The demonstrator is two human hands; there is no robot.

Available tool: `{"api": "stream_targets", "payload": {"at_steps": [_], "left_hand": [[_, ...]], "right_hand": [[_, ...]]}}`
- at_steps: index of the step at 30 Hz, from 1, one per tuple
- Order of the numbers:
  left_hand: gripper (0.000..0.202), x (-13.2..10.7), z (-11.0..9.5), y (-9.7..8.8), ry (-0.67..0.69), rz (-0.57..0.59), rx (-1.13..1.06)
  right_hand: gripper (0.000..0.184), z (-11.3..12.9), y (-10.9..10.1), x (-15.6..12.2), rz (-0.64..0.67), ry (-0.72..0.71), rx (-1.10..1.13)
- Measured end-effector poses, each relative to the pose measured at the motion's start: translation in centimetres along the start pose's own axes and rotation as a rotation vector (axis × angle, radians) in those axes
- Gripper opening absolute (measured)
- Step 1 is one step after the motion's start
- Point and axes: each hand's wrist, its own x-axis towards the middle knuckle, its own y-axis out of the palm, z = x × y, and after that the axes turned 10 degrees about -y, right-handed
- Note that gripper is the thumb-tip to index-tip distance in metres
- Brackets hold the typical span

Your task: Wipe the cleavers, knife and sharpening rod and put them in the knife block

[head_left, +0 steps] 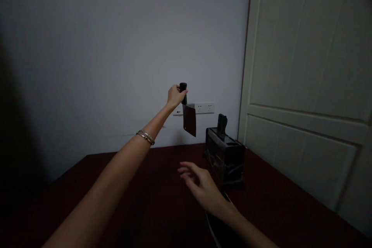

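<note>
My left hand (pixel 176 96) grips a cleaver (pixel 190 120) by its black handle, held up in front of the wall with the broad blade pointing down. The blade hangs above the tabletop and touches nothing. Lower down, my right hand (pixel 200 184) hovers over the table with its fingers apart and slightly curled, holding nothing. Just beyond the right hand stands a black knife block (pixel 225 157) with dark handles (pixel 222 124) sticking out of its top. How many handles there are is hard to make out.
A dark red table (pixel 139 186) reaches back to a pale wall (pixel 124 46). A white socket strip (pixel 205 107) is on the wall behind the cleaver. On the right rises a panelled white door (pixel 308 66). A dark object with a pale edge lies partly hidden under my right forearm.
</note>
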Motion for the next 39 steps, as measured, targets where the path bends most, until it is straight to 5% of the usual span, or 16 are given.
{"api": "stream_targets", "payload": {"at_steps": [7,12,19,25,29,39], "left_hand": [[0.022,-7.7,5.7,-3.3,0.120,-0.133,0.098],[0.019,-13.7,9.8,-4.7,0.161,-0.136,0.172],[0.019,-19.2,13.2,-6.5,0.229,-0.109,0.235],[0.021,-22.2,14.2,-7.2,0.359,-0.075,0.265],[0.025,-23.4,14.5,-7.5,0.404,-0.040,0.289],[0.032,-24.5,16.1,-9.2,0.484,-0.129,0.222]], "right_hand": [[0.034,-1.1,7.4,3.9,-0.169,0.277,0.660],[0.026,-1.6,10.3,6.0,-0.380,0.418,0.956],[0.036,-2.9,10.7,5.6,-0.326,0.562,0.921],[0.028,-2.7,10.3,5.4,-0.339,0.584,1.117],[0.020,-1.7,9.6,5.7,-0.410,0.632,1.248],[0.013,-1.9,9.7,6.1,-0.165,0.750,1.116]]}}
